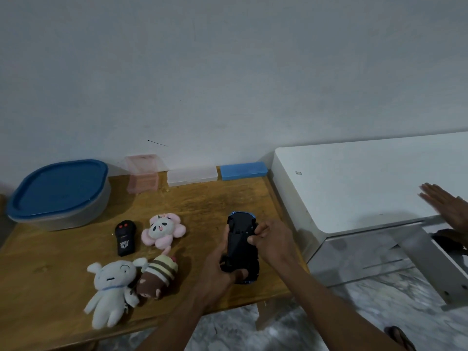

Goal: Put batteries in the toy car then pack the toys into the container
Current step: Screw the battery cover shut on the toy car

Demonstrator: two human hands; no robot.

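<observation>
The car [241, 245] is in the lower middle of the frame, turned belly up so its black underside faces the camera, with a bit of blue body showing at its far end. It is held over the right part of the wooden table [202, 203]. The left hand [221, 271] grips the near end, thumb curled over the underside and fingers wrapped round the left flank. The right hand [274, 240] holds the right flank, its fingertips pinching at the middle of the underside.

Left of the car a black remote [125, 238] lies on the table, with a pink flower plush [162, 230] with a panda face just beside it on the right. Below them, at the lower left, a white plush [111, 287] lies on its back, touching a brown striped plush [158, 277]. The container [76, 217] stands at the middle left, on the table's far corner, with its blue lid [58, 186] on. Along the wall [228, 72] a pink box [143, 177], a clear box [192, 176] and a blue box [243, 171] sit in a row.

At the right a white table [367, 178] stands beside the wooden one. At the right edge a third hand [448, 209], fingers straight, is at its front edge. A sandal [400, 338] shows on the marbled floor [379, 300] at the lower right.
</observation>
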